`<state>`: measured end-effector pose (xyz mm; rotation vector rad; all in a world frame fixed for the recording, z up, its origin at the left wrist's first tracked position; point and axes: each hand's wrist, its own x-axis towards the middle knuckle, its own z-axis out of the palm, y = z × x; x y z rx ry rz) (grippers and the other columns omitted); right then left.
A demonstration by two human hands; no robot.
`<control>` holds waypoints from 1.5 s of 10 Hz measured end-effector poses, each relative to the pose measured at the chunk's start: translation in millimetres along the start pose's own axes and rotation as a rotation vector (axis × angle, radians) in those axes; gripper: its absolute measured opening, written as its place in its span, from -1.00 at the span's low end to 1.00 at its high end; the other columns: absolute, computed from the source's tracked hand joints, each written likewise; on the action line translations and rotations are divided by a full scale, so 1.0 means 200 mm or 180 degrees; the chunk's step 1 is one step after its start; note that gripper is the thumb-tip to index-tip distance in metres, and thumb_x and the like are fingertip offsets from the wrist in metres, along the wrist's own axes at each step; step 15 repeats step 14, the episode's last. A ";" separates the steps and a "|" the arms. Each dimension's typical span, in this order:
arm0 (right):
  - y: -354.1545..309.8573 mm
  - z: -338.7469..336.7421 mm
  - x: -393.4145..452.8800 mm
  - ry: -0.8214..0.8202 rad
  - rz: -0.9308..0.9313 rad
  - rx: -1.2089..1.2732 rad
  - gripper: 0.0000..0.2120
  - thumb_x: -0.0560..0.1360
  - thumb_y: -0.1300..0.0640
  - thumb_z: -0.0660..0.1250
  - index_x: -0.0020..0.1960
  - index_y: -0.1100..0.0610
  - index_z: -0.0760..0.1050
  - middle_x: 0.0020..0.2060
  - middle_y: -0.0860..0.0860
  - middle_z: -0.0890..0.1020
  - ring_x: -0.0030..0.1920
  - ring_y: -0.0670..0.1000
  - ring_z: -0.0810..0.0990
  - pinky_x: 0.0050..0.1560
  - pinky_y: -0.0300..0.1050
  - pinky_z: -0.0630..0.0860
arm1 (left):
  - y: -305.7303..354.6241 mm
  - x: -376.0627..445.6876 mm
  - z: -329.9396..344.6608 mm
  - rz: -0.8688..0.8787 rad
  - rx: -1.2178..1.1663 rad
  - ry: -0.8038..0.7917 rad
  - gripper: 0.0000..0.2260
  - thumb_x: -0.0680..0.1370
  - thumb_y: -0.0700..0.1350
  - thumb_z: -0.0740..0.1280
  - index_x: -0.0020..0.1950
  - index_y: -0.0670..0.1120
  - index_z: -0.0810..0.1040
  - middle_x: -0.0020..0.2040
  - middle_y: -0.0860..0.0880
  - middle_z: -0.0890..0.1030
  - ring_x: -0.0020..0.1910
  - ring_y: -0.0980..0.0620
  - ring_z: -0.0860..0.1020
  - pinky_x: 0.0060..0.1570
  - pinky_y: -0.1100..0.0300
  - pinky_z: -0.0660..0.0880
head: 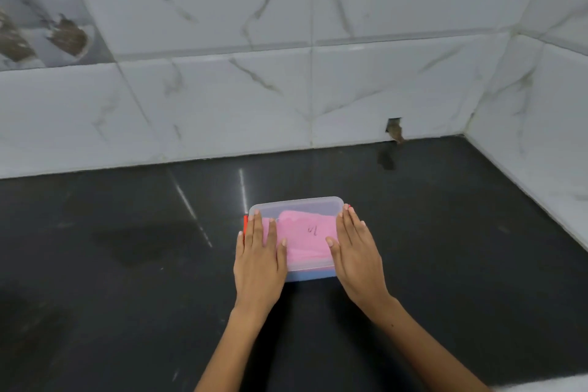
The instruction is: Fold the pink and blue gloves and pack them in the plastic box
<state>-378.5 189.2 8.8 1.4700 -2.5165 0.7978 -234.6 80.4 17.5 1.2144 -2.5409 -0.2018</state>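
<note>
A clear plastic box (pixel 297 205) with its translucent lid on sits on the black counter. Through the lid I see the folded pink glove (pixel 305 239), and a strip of blue glove (pixel 310 275) shows at the box's near edge. My left hand (pixel 259 259) lies flat on the left part of the lid, fingers spread. On the right part of the lid my right hand (pixel 354 251) lies flat in the same way. A red clip (pixel 245 223) shows at the box's left end, another (pixel 350 207) at the right end.
The black counter (pixel 127 264) runs to a white marble-tile wall (pixel 286 89) at the back and on the right. A chipped hole (pixel 394 129) marks the wall's base.
</note>
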 end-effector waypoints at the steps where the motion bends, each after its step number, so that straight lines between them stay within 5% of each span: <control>1: -0.13 0.09 0.06 -0.0142 -0.0138 0.0066 -0.26 0.53 -0.25 -0.34 0.49 0.21 0.06 0.51 0.07 0.13 0.49 -0.08 -0.03 0.48 -0.14 -0.07 | -0.15 0.02 -0.04 -0.0140 0.0096 0.0043 -0.52 0.65 0.08 -0.10 0.56 -0.01 -0.01 0.58 -0.12 -0.09 0.56 -0.04 -0.11 0.49 0.12 -0.17; 2: -0.28 0.19 0.13 -0.0304 -0.0264 0.0087 -0.37 0.59 -0.19 -0.18 0.50 0.21 0.04 0.52 0.07 0.09 0.51 -0.06 -0.04 0.48 -0.16 -0.13 | -0.33 0.05 -0.08 -0.0272 0.0187 0.0053 -0.53 0.65 0.08 -0.10 0.56 0.00 -0.01 0.57 -0.13 -0.05 0.56 -0.04 -0.10 0.49 0.13 -0.17; 6: -0.63 0.42 0.31 -0.0321 -0.0231 -0.0142 -0.47 0.62 -0.04 -0.05 0.50 0.22 0.06 0.52 0.08 0.10 0.53 -0.02 0.01 0.49 -0.14 -0.11 | -0.76 0.23 -0.18 -0.0195 0.0248 -0.0025 -0.53 0.66 0.07 -0.09 0.56 -0.04 0.04 0.57 -0.17 0.01 0.56 -0.06 -0.06 0.49 0.12 -0.16; 10: -0.64 0.42 0.28 -0.0207 -0.0102 -0.0122 -0.40 0.57 -0.11 -0.19 0.49 0.21 0.09 0.50 0.07 0.17 0.51 -0.02 0.05 0.49 -0.09 -0.02 | -0.76 0.23 -0.14 -0.0060 0.0122 0.0087 -0.52 0.65 0.07 -0.06 0.54 -0.07 0.11 0.56 -0.20 0.02 0.55 -0.10 -0.03 0.45 0.13 -0.21; 15: -0.71 0.29 0.33 -0.0056 -0.0047 0.0056 -0.26 0.51 -0.30 -0.36 0.51 0.15 -0.04 0.50 -0.01 -0.04 0.53 -0.01 -0.04 0.50 -0.07 -0.10 | -0.79 0.28 -0.27 0.0233 0.0046 -0.0021 -0.46 0.65 0.13 -0.11 0.56 -0.09 -0.07 0.58 -0.10 -0.08 0.55 0.00 -0.13 0.46 0.13 -0.25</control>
